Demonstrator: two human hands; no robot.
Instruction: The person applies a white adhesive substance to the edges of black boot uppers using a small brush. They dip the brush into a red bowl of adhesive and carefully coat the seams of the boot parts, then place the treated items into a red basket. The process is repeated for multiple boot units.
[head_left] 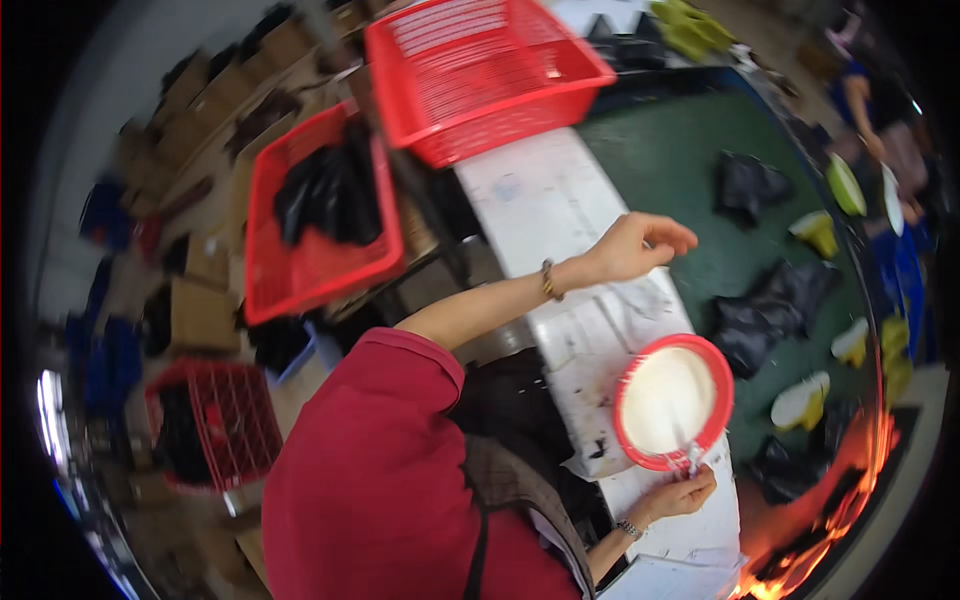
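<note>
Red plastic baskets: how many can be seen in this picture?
3. One red plastic basket is at the top centre, one left of it holds black items, and one is at lower left. Others may be hidden.

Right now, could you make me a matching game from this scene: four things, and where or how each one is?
1 red-rimmed bowl
2 top red basket
3 left red basket
4 black bags

a lying on the green surface
b empty
c holding black pieces
d on the white table

Pairs: 1-d, 2-b, 3-c, 4-a
</note>
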